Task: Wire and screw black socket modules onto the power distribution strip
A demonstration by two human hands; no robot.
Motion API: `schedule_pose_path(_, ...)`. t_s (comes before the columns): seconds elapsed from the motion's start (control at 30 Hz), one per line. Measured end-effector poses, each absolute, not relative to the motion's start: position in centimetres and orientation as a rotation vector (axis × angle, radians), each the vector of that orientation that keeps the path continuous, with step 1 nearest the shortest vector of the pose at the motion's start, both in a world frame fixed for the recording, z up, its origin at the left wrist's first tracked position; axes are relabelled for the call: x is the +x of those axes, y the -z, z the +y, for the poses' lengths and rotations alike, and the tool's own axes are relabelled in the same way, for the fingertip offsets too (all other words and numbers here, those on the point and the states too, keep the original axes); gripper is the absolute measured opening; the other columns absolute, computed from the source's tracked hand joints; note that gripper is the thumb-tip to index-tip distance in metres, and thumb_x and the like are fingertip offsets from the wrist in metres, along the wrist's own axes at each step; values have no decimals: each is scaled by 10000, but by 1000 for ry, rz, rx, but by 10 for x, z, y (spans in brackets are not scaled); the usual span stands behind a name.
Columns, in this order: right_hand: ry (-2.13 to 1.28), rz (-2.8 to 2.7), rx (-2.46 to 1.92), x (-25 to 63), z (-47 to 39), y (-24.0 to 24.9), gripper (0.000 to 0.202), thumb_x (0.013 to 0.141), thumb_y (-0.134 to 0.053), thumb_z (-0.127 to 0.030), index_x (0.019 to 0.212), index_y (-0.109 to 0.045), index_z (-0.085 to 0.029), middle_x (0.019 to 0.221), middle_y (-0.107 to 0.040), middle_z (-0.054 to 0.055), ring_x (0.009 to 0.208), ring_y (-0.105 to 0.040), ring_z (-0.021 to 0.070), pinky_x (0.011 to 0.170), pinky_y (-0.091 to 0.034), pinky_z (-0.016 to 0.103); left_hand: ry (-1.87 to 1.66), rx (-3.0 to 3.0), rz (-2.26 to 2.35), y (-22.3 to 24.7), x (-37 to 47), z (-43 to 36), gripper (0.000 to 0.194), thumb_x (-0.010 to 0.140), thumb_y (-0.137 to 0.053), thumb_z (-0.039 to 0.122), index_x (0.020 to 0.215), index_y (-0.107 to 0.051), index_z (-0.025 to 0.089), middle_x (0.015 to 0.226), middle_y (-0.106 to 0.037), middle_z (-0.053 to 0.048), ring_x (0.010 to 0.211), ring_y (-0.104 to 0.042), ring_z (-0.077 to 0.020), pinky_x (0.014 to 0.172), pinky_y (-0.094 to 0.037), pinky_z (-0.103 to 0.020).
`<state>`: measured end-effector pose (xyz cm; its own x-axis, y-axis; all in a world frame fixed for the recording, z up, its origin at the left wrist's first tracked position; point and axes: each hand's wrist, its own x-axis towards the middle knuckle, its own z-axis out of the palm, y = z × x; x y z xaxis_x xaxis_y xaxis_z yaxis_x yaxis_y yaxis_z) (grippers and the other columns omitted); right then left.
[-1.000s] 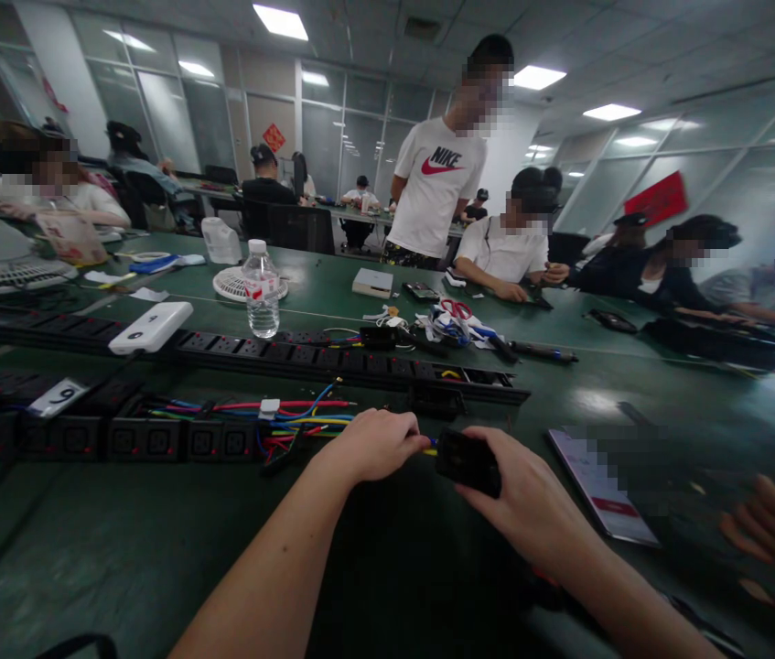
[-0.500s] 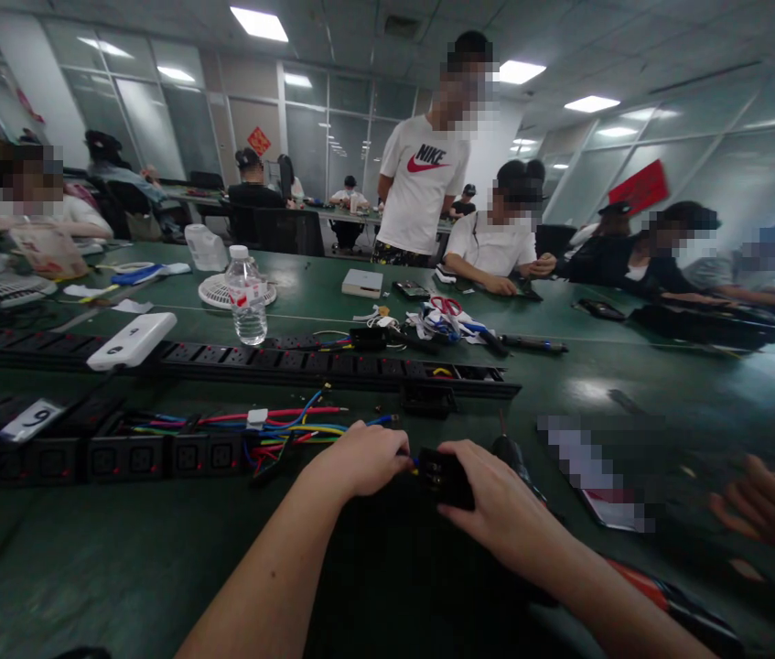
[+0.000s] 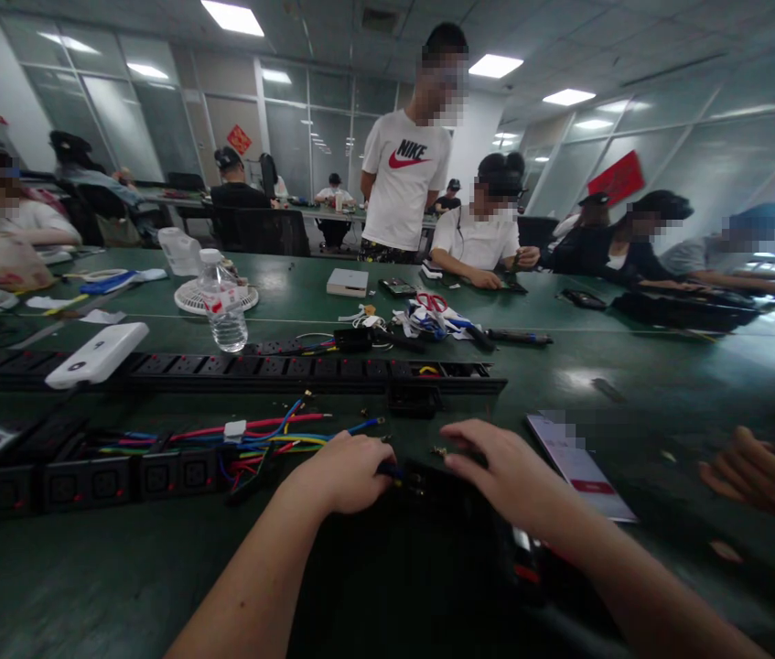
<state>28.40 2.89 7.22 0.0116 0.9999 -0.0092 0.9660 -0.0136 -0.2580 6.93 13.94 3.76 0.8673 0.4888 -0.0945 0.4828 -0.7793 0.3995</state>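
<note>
My left hand [image 3: 352, 474] is closed around a dark cable [image 3: 391, 470], with blue showing at its end. Beside its fingertips is a black block with metal terminals [image 3: 417, 483], mostly lost in shadow. My right hand [image 3: 497, 465] has its thumb and fingers apart, close to small brass-coloured screws [image 3: 439, 450] on the table. Under my right forearm lies a dark tool with a shiny part and an orange-red patch [image 3: 525, 558], blurred. Left of my hands, red, blue and yellow wires [image 3: 284, 430] come out of a black power strip [image 3: 119, 476].
A second power strip [image 3: 256, 366] lies behind, with a white power bank [image 3: 97, 355] and a water bottle [image 3: 223, 311] near it. To the right are a phone [image 3: 583, 471] and another person's hand [image 3: 764, 480]. Scissors [image 3: 432, 302] lie on scraps farther back.
My right hand has let go of the black block and opened near the screws. The dark tool under my right forearm now appears farther left. The view has shifted slightly.
</note>
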Motion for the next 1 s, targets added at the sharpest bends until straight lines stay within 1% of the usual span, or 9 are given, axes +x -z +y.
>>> schedule_pose_path(0.07, -200, -2084, -2153, 297, 42, -77, 256, 967, -518, -162, 1211, -595, -170, 1209, -579, 73, 1131, -532, 208, 1031, -403, 409, -35, 2613, 712, -38, 69, 139, 245, 837, -536, 287, 1048, -657, 259, 1112, -700, -58, 1069, -626, -280, 955, -443, -461)
schedule_pose_path(0.17, -228, -2217, -2187, 303, 60, -73, 263, 898, -626, -132, 1161, -628, -150, 1140, -607, 76, 1091, -555, 231, 1001, -425, 455, -68, 2564, 712, -38, 69, 140, 264, 835, -537, 286, 1071, -654, 257, 1129, -696, -58, 1074, -624, -267, 962, -450, -434)
schedule_pose_path(0.3, -300, -2348, -2207, 292, 74, -62, 241, 871, -694, -188, 1099, -635, -138, 1070, -617, 60, 1036, -578, 213, 955, -471, 433, -135, 2509, 750, -36, 70, 142, 280, 832, -535, 271, 1088, -645, 246, 1128, -688, -60, 1060, -624, -250, 949, -470, -400)
schedule_pose_path(0.5, -364, -2260, -2282, 285, 79, -52, 63, 914, -639, -170, 908, -629, -109, 876, -610, 24, 870, -606, 164, 849, -522, 366, -206, 2494, 736, -34, 74, 145, 286, 847, -498, 217, 1101, -630, 228, 1119, -677, -54, 1042, -620, -228, 942, -482, -367)
schedule_pose_path(0.6, -362, -2097, -2242, 288, 76, -58, 43, 913, -625, -143, 908, -621, -101, 869, -601, 27, 889, -600, 175, 884, -505, 397, -266, 2503, 742, -37, 76, 142, 305, 858, -483, 176, 1129, -616, 220, 1136, -662, -56, 1057, -608, -219, 965, -467, -357)
schedule_pose_path(0.7, -398, -1849, -2064, 286, 67, -71, 70, 918, -582, -113, 982, -610, -106, 933, -606, 42, 942, -592, 189, 941, -472, 436, -492, 2495, 787, -45, 80, 135, 319, 889, -511, 215, 1202, -574, 224, 1196, -627, -65, 1116, -568, -227, 1004, -441, -375)
schedule_pose_path(0.8, -618, -1593, -1764, 273, 48, -79, 139, 938, -521, -190, 1051, -567, -122, 961, -635, 53, 892, -629, 164, 871, -530, 351, -750, 2449, 662, -53, 86, 122, 350, 894, -579, 299, 1239, -555, 245, 1257, -589, -63, 1155, -538, -221, 1024, -429, -367)
schedule_pose_path(0.87, -772, -1444, -1582, 260, 33, -78, 216, 919, -518, -302, 1053, -535, -133, 963, -653, 62, 875, -650, 161, 821, -558, 298, -857, 2406, 516, -57, 91, 113, 279, 905, -580, 293, 1179, -597, 246, 1225, -600, -54, 1110, -565, -192, 984, -456, -318)
schedule_pose_path(1.0, -863, -1208, -1451, 242, 8, -71, 381, 871, -548, -435, 1097, -473, -138, 986, -663, 94, 881, -669, 187, 809, -582, 314, -969, 2304, 359, -58, 100, 98, 153, 935, -540, 257, 992, -679, 229, 1074, -668, -39, 961, -632, -153, 871, -506, -266)
